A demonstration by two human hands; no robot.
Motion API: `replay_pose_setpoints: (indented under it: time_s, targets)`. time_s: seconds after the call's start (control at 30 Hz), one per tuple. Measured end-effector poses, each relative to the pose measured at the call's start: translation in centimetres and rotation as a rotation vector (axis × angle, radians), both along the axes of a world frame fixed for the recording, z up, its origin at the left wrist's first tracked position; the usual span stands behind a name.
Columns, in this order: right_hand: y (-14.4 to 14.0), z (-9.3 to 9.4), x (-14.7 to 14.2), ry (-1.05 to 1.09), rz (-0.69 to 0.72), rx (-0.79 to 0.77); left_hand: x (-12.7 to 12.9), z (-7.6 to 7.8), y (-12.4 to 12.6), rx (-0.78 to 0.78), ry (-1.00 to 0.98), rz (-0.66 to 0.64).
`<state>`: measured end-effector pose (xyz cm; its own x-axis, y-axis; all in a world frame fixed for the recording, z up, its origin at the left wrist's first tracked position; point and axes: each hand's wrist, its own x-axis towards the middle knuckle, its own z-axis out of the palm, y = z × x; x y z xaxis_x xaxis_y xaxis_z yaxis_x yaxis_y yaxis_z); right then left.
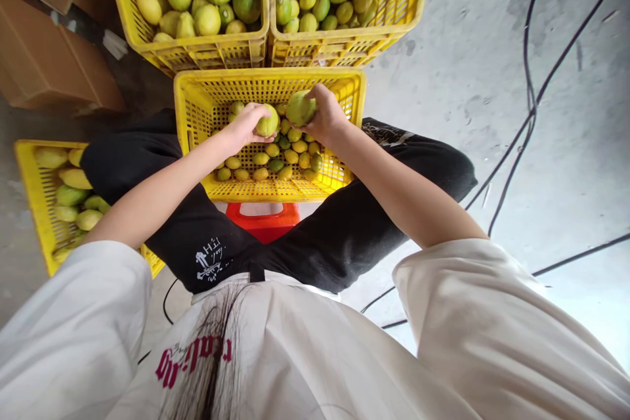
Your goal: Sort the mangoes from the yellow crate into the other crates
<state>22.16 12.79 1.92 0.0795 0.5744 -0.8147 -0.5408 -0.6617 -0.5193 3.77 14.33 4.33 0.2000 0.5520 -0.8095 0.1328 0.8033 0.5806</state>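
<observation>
My left hand (pixel 249 126) is closed around a yellow-green lemon (pixel 267 121) above the yellow plastic crate (pixel 236 191) between my knees. A larger, greener lemon (pixel 299 109) is gripped in my right hand (pixel 322 115), just to the right of the first, with my thumb over its upper side. Below both hands, many small yellow and green lemons (pixel 260 159) cover part of the slatted crate floor. Some of them are hidden behind my hands and the held fruit.
Beyond the crate stand two fuller yellow crates of lemons, one at left (pixel 197 42) and one at right (pixel 344 36). Another fruit crate (pixel 37 210) sits by my left leg. Cardboard boxes (pixel 54 59), a red stool (pixel 268 226) and black cables (pixel 534 108) are around me.
</observation>
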Motion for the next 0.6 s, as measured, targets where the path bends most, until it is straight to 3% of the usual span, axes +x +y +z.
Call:
replay_pose_setpoints:
  time_s: [0.23, 0.6]
  targets:
    - [-0.5, -1.7, -0.3, -0.100, 0.137, 0.137, -0.2, -0.2, 0.7, 0.023, -0.016, 0.203]
    - [-0.6, 0.2, -0.4, -0.088, 0.225, 0.146, 0.0, 0.0, 0.9, 0.004, 0.001, 0.230]
